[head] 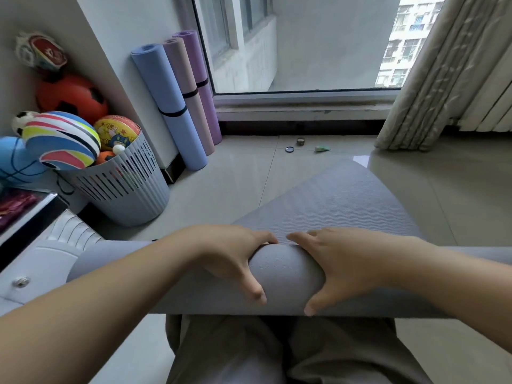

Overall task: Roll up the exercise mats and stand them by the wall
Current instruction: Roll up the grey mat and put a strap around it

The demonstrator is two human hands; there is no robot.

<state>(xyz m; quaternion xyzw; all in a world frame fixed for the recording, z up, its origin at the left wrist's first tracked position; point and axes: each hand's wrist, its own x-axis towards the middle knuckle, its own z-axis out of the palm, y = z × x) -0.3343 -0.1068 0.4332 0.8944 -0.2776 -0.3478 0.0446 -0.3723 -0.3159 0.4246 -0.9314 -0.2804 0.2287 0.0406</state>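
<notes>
A grey exercise mat (340, 200) lies on the tiled floor in front of me, its near part wound into a thick roll (285, 275) across my lap. My left hand (230, 259) and my right hand (340, 264) grip the middle of that roll side by side, fingers over the far side, thumbs on the near side. Three rolled mats stand against the wall by the window: a blue one (169, 106), a pink one (188, 90) and a purple one (202, 81), each with a black strap.
A grey slatted basket (124, 187) full of balls stands at the left, with more balls (72, 95) stacked behind it. Small items (304, 146) lie on the floor near the window sill. A curtain (443, 79) hangs at the right. White furniture (41, 261) sits near left.
</notes>
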